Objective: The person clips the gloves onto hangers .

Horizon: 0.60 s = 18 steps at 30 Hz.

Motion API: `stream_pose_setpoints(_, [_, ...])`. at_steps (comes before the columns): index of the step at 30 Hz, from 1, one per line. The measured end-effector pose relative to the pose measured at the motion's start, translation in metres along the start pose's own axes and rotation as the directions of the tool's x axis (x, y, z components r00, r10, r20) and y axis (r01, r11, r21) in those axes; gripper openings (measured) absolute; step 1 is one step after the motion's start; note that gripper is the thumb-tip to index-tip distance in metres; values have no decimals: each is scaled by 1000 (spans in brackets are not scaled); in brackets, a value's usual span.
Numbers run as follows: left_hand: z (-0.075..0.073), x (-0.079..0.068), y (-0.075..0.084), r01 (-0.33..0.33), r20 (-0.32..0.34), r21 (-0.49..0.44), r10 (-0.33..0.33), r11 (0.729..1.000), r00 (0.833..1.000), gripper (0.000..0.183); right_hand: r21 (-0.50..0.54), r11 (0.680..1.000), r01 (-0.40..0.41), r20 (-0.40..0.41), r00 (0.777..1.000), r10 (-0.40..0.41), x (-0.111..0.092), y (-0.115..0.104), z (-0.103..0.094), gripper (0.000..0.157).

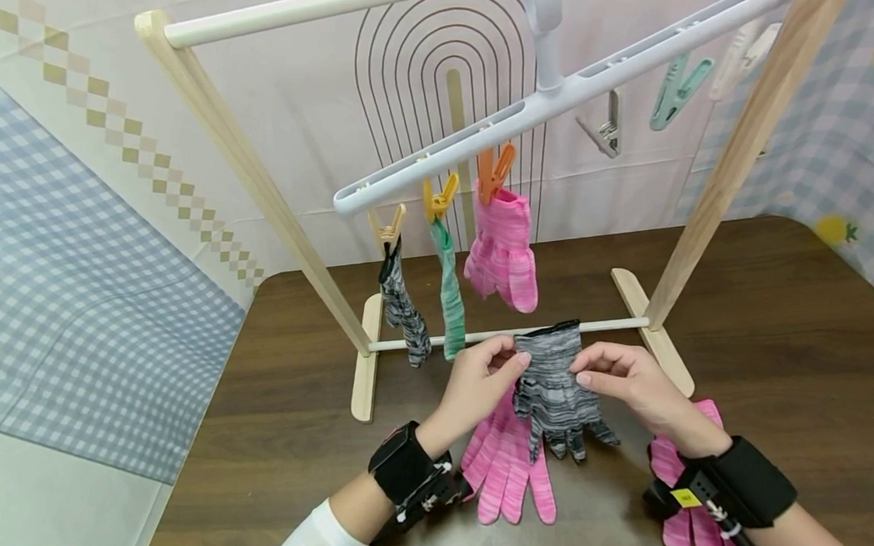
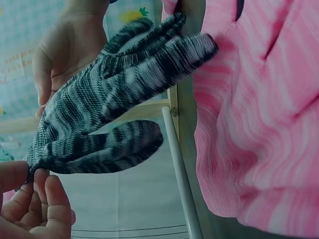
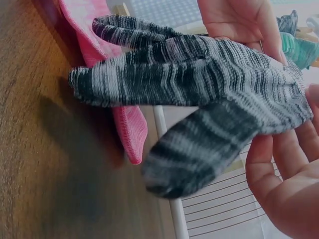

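Above the table, a grey-and-black striped knit glove [image 1: 556, 374] is held by both hands, its dark cuff up and its fingers hanging down. My left hand [image 1: 485, 383] pinches the glove's left edge near the cuff. On the opposite edge, my right hand [image 1: 635, 382] holds it between thumb and fingers; in the right wrist view those fingers [image 3: 286, 164] lie behind the cuff. A pink glove [image 1: 505, 469] lies on the table, partly hidden behind the grey one. Another pink glove [image 1: 670, 459] is partly covered by my right wrist.
A white hanger bar [image 1: 459, 142] hangs tilted from a wooden rack [image 1: 258, 175]. Clipped to it are a grey glove [image 1: 403, 304], a green knit piece [image 1: 450, 297] and a pink glove [image 1: 503, 248]. Metal [image 1: 608, 129], green [image 1: 681, 91] and white pegs [image 1: 747, 58] hang further right.
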<state>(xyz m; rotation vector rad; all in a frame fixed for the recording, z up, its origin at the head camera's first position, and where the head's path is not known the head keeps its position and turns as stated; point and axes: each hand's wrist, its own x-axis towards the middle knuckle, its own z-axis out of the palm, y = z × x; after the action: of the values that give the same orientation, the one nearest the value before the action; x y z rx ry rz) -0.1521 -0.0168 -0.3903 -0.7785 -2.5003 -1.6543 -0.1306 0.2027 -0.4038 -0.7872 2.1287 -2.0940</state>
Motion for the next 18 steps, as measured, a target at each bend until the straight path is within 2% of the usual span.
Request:
stream_pose_setpoints(3, [1,-1,4,9,-12,-6,-9,1000,1000,11,5,1000,4,1,1000,-4,0,1,1,13])
stream_pose_setpoints(10, [-9,-7,37,-20,-14,-28,19,999,1000,9,16,1000,-2,2,1000,2,0,0,1,12])
stream_pose_setpoints(18, [-9,-10,37,-52,-42,-36,50,998,998,11,33,999,-1,-7,1000,1,3,-2,1,14])
